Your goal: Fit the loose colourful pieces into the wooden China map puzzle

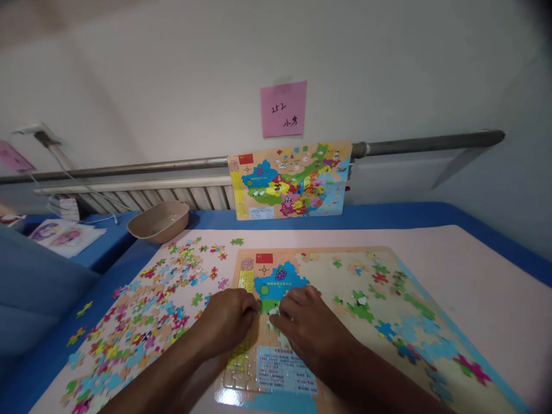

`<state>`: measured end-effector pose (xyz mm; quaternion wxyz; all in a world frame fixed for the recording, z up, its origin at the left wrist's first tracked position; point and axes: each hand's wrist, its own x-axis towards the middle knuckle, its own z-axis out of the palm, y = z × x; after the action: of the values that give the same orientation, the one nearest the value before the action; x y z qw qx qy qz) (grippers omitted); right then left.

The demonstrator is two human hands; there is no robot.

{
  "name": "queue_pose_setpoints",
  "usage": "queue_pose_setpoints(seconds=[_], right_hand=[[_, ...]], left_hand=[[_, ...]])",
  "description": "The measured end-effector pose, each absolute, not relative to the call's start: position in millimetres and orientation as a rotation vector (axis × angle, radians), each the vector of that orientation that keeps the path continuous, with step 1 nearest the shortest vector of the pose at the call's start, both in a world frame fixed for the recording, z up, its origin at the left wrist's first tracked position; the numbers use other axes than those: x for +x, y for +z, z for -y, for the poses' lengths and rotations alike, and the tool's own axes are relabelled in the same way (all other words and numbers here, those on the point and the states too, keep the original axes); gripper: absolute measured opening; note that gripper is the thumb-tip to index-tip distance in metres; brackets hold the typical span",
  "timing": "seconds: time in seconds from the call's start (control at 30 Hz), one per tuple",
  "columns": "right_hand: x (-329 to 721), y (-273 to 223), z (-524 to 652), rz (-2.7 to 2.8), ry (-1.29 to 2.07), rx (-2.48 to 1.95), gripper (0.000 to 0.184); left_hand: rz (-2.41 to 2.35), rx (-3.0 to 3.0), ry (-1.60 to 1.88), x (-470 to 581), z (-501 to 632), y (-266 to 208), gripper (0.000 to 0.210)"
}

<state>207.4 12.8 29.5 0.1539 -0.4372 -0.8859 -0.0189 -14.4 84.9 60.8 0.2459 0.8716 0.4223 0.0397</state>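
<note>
Has left hand (228,313) curled at the left side of the part-built puzzle (241,376), against the green area (267,306), and right hand (308,322) bent down over that area from the other side. Cannot tell whether either grip is open, closed or pinching a piece, with the fingertips largely hidden. Shows 1 small white sheep (273,311) between the 2 hands. Has the blue area (276,291) just beyond the grip, the flag (264,258) past that, and a text panel (276,371) left of the right wrist. Lies on a board (321,276) under both hands, dotted right of the grip with green pieces (361,310) and light-blue pieces (435,345). Includes a spread heap (150,305) of loose pieces left of the left hand, on a pink sheet (487,270). Shows, well beyond the grip, a bowl (159,223) to the left and a map (288,181) straight ahead, below a pink note (283,109) marked 252.
</note>
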Motion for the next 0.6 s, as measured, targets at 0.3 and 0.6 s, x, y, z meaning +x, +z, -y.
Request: queue_pose_setpoints(seconds=[0.3,0.6], right_hand=[[203.3,13.4,-2.2,2.315,0.182,-1.374,0.019],[198.7,14.1,5.0,2.321,0.22,-1.375,0.017]], left_hand=[[-1.2,2.099,0.095,-9.6,-84.2,60.0,0.023],[-1.235,2.171,0.179,-20.0,-70.9,61.2,0.026]])
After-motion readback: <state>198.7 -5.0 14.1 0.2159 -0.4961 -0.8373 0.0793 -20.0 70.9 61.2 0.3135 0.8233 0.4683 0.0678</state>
